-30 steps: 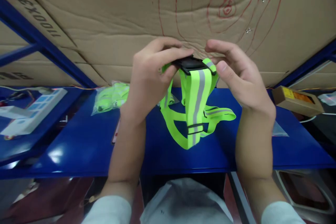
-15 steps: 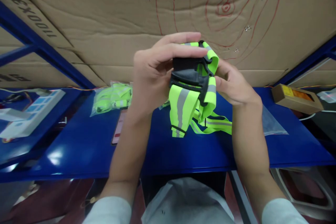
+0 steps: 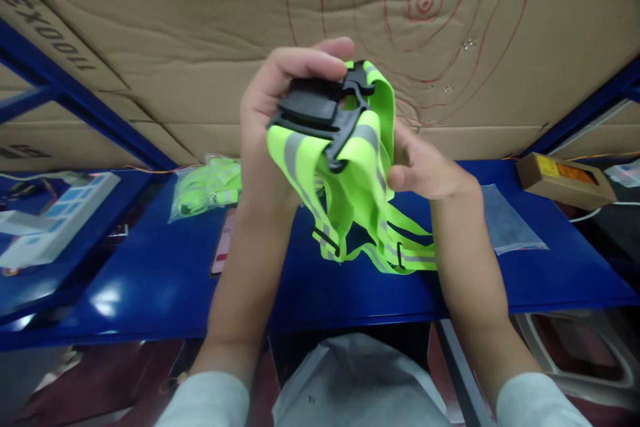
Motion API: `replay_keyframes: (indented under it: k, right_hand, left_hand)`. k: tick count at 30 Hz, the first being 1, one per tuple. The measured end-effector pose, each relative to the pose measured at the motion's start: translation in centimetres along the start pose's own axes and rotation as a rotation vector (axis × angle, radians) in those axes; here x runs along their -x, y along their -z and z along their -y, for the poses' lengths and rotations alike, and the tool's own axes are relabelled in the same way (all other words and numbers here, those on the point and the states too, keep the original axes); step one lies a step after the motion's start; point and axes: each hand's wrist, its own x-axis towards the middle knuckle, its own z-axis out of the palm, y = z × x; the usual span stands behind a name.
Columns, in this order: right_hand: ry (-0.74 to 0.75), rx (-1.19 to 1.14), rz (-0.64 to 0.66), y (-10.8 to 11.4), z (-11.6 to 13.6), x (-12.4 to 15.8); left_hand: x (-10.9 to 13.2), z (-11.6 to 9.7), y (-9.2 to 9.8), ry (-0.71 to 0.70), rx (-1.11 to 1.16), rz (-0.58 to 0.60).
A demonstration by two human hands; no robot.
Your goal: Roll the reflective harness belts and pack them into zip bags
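Note:
I hold a neon-green reflective strap vest (image 3: 360, 180) with grey stripes up above the blue table (image 3: 150, 280). My left hand (image 3: 270, 127) is closed round its black plastic buckle (image 3: 313, 110), thumb side on top. My right hand (image 3: 425, 167) grips the green webbing just right of the buckle, fingers tucked behind the straps. The loose loops with black sliders hang down and touch the table.
A bagged green vest (image 3: 207, 187) lies at the back left, a phone-like flat object (image 3: 223, 247) beside my left forearm. An empty clear bag (image 3: 507, 223) and a brown cardboard box (image 3: 563, 180) lie to the right. A white power strip (image 3: 55, 220) sits far left. Cardboard sheets form the back wall.
The buckle has been lifted and tilted toward my left, my left hand now gripping it. My right hand slid lower onto the webbing. The hanging straps bunched up.

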Motion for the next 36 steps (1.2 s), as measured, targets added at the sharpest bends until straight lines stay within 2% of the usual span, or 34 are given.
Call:
replay_keyframes:
  k: [3, 7, 10, 13, 16, 19, 22, 27, 32, 36]
  right_hand:
    - [-0.066, -0.055, 0.05, -0.7, -0.8, -0.3]
    - [-0.102, -0.115, 0.107, -2.2, -1.0, -1.0]
    - [-0.122, -0.111, 0.133, -3.8, -1.0, -1.7]
    - [-0.162, -0.136, 0.074, -5.3, -1.2, -2.4]
    - [-0.208, -0.25, -0.018, -6.2, -1.5, -2.7]
    - [-0.256, -0.4, -0.036, -6.4, -1.9, -2.8]
    - [-0.287, -0.524, 0.003, -6.2, -2.4, -2.9]
    - [-0.27, -0.552, 0.09, -6.1, -3.4, -2.7]
    - [-0.221, -0.561, 0.083, -5.8, -3.3, -2.3]
    - [-0.207, -0.48, -0.025, -5.5, -2.8, -2.5]
  left_hand:
    - [0.0, -0.2, -0.4, 0.047, 0.193, -0.082]
    - [-0.6, 0.7, 0.7, -0.013, 0.192, -0.104]
    - [-1.4, 2.2, 2.5, -0.114, 0.098, -0.151]
    - [-2.1, 3.7, 4.9, -0.174, -0.049, -0.161]
    - [-2.6, 4.8, 7.2, -0.116, -0.203, -0.191]
    - [-2.7, 4.8, 8.8, -0.078, -0.367, -0.167]
    - [-2.6, 3.8, 9.6, -0.143, -0.604, -0.103]
    - [-2.0, 1.6, 8.8, -0.126, -0.866, 0.089]
    - [-1.2, -0.3, 6.5, -0.063, -0.969, 0.076]
    - [-0.7, -1.6, 5.5, -0.044, -1.0, 0.073]
